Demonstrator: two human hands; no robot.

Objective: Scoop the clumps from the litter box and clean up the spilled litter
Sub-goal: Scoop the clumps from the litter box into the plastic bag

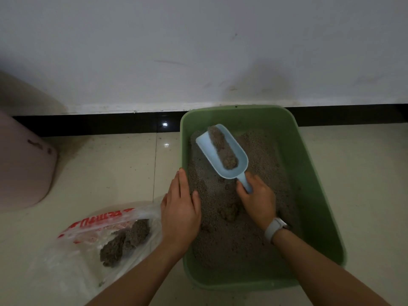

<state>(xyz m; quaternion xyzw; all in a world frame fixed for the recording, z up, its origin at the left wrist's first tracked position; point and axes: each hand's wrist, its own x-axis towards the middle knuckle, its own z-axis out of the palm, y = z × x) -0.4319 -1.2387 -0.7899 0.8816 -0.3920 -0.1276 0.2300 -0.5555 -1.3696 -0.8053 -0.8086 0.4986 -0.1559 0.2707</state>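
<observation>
Fingers of your right hand curl round the handle of one blue scoop, whose bowl sits just above them toward the frame's centre, carrying one long clump. Your left hand lies flat, fingers straight, on the left rim of the one green litter box, right of centre. Lower left, one clear bag on the floor holds what look like two dark clumps.

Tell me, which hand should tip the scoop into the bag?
Right, probably. The right hand already grips the blue scoop holding a clump, while the left hand rests flat on the litter box rim beside the bag.
</observation>
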